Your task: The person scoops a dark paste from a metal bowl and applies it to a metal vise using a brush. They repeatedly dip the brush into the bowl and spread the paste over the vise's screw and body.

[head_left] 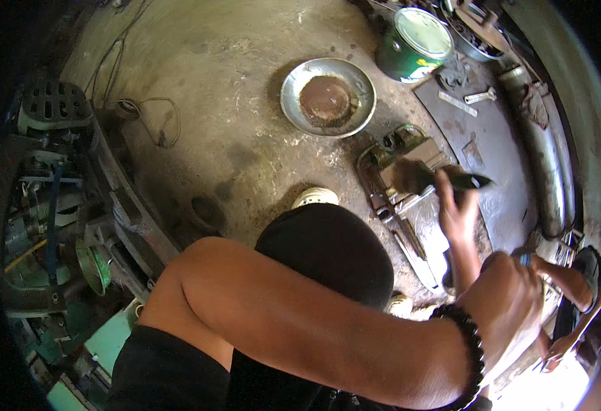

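My right hand [456,205] is closed round the dark handle of a brush-like tool [471,181], its broad end blurred over a metal vise [365,168]. The vise lies on the floor, with green paint showing and a long screw toward me. My left arm crosses the lower picture, a black beaded bracelet at its wrist. My left hand [502,301] is curled into a fist at the lower right; whatever its fingers hold is hidden. A round metal bowl [290,113] with brown material inside stands beyond the vise.
A green tin [398,58] stands at the far right. On a dark metal sheet [499,144] lie a wrench [480,96] and a flat metal strip [458,103]. A long metal cylinder [545,161] borders it. Machinery [57,106] fills the left; another person's arm [567,277] shows at right.
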